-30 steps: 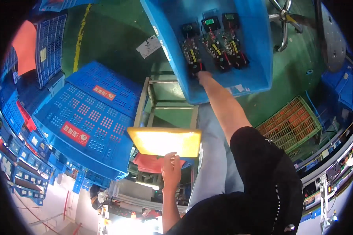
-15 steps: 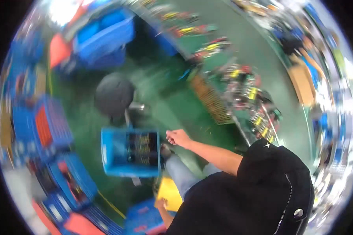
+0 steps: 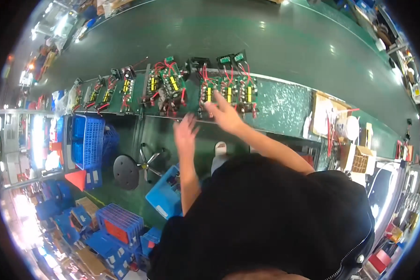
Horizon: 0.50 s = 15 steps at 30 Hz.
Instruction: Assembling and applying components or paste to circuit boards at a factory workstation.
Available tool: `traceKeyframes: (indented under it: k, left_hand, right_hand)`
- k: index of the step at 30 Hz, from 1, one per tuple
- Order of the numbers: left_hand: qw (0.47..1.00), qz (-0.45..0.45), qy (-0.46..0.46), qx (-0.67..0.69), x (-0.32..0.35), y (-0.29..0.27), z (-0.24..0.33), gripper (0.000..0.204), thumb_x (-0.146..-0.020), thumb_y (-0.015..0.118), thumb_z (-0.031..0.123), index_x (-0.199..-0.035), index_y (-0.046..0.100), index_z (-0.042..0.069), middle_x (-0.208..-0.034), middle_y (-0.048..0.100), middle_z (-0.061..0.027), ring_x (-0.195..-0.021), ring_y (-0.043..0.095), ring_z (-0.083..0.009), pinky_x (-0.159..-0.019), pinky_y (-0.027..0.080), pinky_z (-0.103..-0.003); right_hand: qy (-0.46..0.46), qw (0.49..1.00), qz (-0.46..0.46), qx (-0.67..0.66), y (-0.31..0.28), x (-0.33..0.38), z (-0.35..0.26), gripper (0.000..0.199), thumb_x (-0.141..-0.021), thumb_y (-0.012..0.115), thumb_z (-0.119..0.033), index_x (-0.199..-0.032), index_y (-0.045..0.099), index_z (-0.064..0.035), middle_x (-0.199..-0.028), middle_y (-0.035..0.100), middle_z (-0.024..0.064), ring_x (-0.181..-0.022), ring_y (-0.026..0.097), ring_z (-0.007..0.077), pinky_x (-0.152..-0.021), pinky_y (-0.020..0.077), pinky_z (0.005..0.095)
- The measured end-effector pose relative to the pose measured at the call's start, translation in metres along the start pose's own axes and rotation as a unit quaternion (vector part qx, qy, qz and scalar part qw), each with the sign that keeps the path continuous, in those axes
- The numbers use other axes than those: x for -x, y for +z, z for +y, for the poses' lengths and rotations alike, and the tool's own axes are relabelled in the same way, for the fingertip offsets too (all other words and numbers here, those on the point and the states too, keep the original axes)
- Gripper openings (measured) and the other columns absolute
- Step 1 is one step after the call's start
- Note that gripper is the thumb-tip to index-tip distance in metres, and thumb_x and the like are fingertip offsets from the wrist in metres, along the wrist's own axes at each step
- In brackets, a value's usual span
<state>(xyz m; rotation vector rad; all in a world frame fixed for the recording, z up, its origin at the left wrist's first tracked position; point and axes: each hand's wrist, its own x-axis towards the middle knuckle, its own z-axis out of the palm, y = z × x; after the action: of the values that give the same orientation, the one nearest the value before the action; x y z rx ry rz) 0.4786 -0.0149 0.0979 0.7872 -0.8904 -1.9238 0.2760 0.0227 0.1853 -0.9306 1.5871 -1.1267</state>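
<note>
Green circuit boards with yellow parts and red wires lie in groups along a green bench (image 3: 284,100). My right hand (image 3: 225,115) reaches over the front edge to the group on the right, its fingers apart at the lower end of a circuit board (image 3: 229,91); whether it touches is unclear. Beside that lies another board (image 3: 249,95). My left hand (image 3: 185,133), slightly blurred, hovers just short of the bench edge with fingers spread and nothing in it. Closest to it is a cluster of overlapping boards (image 3: 174,83).
Behind my left arm stand a light blue bin (image 3: 165,193) and a round black stool (image 3: 126,171). Blue crates (image 3: 88,142) stack at the left. A board (image 3: 127,87) and several others continue leftward along the bench. To the right are a white tub (image 3: 347,127) and a cardboard box (image 3: 358,158).
My view has turned from the floor and light blue bin to face the bench. Both hands are now up at its front edge; the right one has come over the boards.
</note>
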Motion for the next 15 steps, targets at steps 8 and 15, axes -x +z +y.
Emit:
traceKeyframes:
  k: [8,15]
  left_hand:
    - [0.879,-0.28,-0.287,0.259,-0.072,0.216,-0.008,0.082,-0.093,0.031,0.064,-0.149,0.021,0.005,-0.154,0.026,-0.0128,-0.141,0.025,-0.0291,-0.116,0.016,-0.044]
    - [0.905,-0.223,-0.34,0.125,-0.092,0.224,-0.053,0.079,-0.089,0.026,0.072,-0.152,0.02,0.024,-0.158,0.018,-0.0091,-0.143,0.013,-0.0355,-0.11,0.018,-0.055]
  right_hand:
    - [0.027,0.948,0.314,0.048,-0.099,-0.048,0.006,0.07,-0.095,0.033,-0.054,-0.151,0.021,-0.0121,-0.156,0.014,0.0198,-0.144,0.008,0.0396,-0.113,0.0035,0.0598]
    - [0.037,0.892,0.4,0.206,-0.049,-0.002,0.0,0.058,-0.094,0.043,-0.049,-0.142,0.04,-0.0176,-0.152,0.02,0.0213,-0.139,0.014,0.0504,-0.109,0.0106,0.066]
